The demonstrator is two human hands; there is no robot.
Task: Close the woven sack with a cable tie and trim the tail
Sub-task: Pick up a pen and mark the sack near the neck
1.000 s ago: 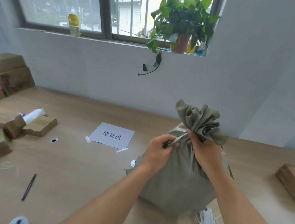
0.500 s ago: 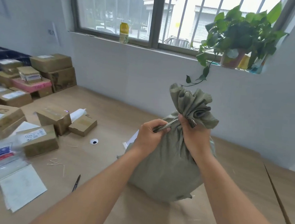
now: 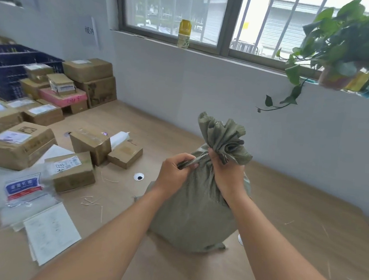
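Left hand (image 3: 172,172): closed on a thin strip at the sack's neck.
Right hand (image 3: 226,176): clenched round the gathered neck of the woven sack (image 3: 193,218).
Surroundings: cardboard boxes (image 3: 90,144) are stacked left on the counter (image 3: 304,237).

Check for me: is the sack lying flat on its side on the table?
No: the sack stands upright on the table, its gathered neck held at the top by the left hand and right hand.

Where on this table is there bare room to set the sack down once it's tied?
The widest bare patch is right of the sack, between it and the wall; only small scraps lie there. Another runs behind it toward the windowsill. The left is crowded: cardboard boxes, papers and a plastic bag.
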